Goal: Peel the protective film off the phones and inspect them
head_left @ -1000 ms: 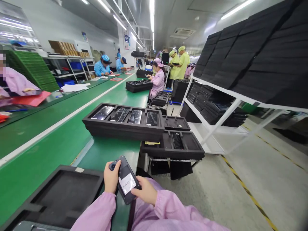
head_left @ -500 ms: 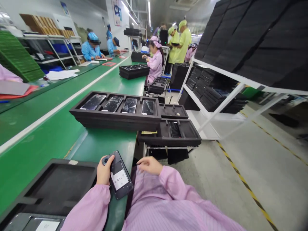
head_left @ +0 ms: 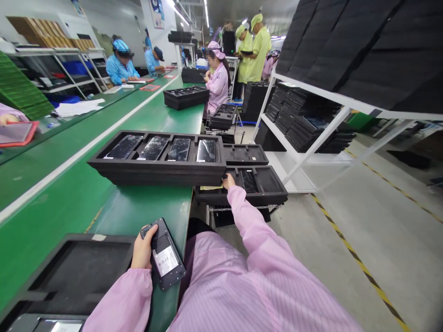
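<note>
My left hand is closed round the upper end of a smartphone, thumb across its back. The phone's dark back, with a white printed label and small screws, faces up over the green bench edge. My right hand is stretched out to the black foam tray on the wire cart, close to a yellow paper. Its fingers are partly hidden, and whether they grip anything I cannot make out. Another phone lies in that tray. Beside the hand stands a stack of foam trays with several phones in the top one.
At lower left lies another foam tray with a phone in it. A white rack loaded with black trays stands at right. A co-worker in pink sits farther along the green bench; others work across it.
My right hand has moved from my lap, forward and right, to the tray on the cart. My left hand still holds the phone in nearly the same place. The view has shifted slightly.
</note>
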The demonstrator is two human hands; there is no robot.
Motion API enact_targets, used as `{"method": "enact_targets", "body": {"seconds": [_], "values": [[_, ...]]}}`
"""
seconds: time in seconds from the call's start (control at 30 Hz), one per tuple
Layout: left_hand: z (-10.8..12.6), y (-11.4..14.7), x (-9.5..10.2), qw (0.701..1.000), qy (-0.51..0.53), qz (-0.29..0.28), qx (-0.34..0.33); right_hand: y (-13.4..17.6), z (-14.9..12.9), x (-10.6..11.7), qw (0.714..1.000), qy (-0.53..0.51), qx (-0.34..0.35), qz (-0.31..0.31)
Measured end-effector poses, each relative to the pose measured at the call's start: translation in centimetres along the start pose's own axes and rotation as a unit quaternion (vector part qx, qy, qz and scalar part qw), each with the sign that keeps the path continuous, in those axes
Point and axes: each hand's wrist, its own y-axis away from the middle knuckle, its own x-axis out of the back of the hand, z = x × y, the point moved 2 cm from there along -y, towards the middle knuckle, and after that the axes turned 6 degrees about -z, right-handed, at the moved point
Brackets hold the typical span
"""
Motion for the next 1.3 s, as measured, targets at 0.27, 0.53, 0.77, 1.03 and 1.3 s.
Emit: {"method": "enact_targets", "body": {"seconds": [0.27,0.53,0.77,1.03,1.3], "values": [[0.1,0.2,0.0,1.000,0.003,-0.002,0.002,2.4,3.8,1.8,0.999,-0.041,0.011,-0.034],[0.1,0.2,0.1,1.000,0.002,0.006,0.004,4.3,5.3,2.5,0.996,-0.062,0.057,-0.038],[0.0,0.2,0.0,1.000,0.008,-0.002,-0.006,4.1,4.9,2.2,0.993,-0.039,0.100,-0.043],[-0.1,0.1,0.0,1.000,0.009,0.001,-0.003,4.2,5.3,2.0,0.995,0.005,0.093,-0.030],[-0.3,-0.1,0.0,1.000,0.013,-0.014,-0.015,3.9,5.2,2.2,0.996,0.043,0.082,-0.014]]}}
